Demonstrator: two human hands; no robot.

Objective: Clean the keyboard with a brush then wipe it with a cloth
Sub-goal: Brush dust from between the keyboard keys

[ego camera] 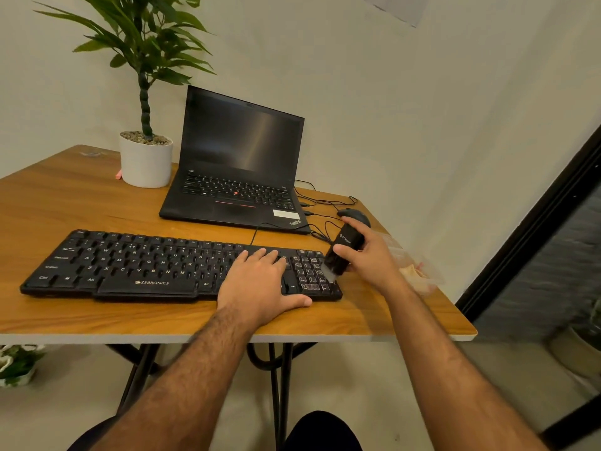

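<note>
A black Zebronics keyboard point(146, 265) lies along the front of the wooden table point(65, 203). My left hand point(260, 281) lies flat on its right-hand keys, fingers straight, thumb over the front edge. My right hand point(367, 255) grips a black brush point(343, 252) tilted down to the left. Its pale bristles touch the number pad at the keyboard's right end. A light cloth point(414, 275) inside a clear plastic wrapper lies by the table's right edge, partly hidden behind my right wrist.
An open black laptop point(240, 164) stands behind the keyboard, with a white potted plant point(146, 161) to its left. A black mouse point(354, 216) and loose cables point(318, 203) lie behind my right hand. The table's right edge is close to the cloth.
</note>
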